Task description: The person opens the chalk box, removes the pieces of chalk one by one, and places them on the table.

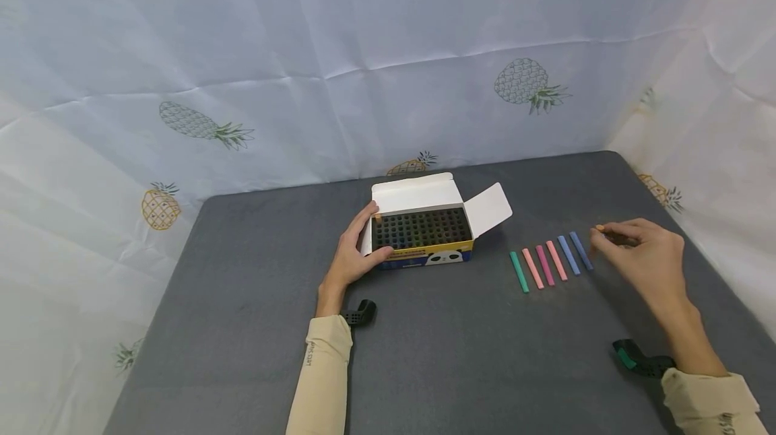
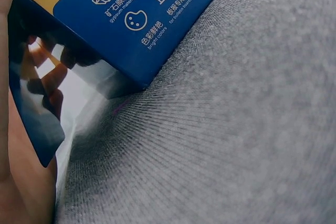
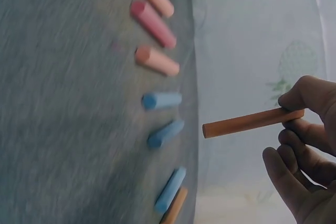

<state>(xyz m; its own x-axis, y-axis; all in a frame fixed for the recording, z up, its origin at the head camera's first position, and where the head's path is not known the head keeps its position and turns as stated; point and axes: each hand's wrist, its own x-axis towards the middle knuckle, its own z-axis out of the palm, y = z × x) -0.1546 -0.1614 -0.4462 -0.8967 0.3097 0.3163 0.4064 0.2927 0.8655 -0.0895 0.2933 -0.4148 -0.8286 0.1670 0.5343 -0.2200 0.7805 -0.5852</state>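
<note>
My right hand [image 1: 649, 256] pinches an orange chalk stick [image 3: 247, 123] by one end between thumb and fingertips, above the table at the right. Beside it lies a row of chalk sticks: green [image 1: 519, 272], pink [image 1: 533, 269], magenta [image 1: 545, 266], another pink [image 1: 556, 260] and blue ones [image 1: 568, 255]. The right wrist view also shows an orange stick [image 3: 175, 207] at the row's end, which the hand hides in the head view. My left hand [image 1: 351, 250] grips the left end of an open chalk box [image 1: 424, 258], thumb at the front and fingers towards the back.
Inside the box is a dark insert [image 1: 424, 227] with rows of holes, and an orange chalk end shows in its back-left corner. A white lid [image 1: 418, 194] stands raised behind, and a side flap [image 1: 488, 209] sticks out right. Pineapple-print cloth [image 1: 364, 112] hangs behind the grey table [image 1: 254, 327].
</note>
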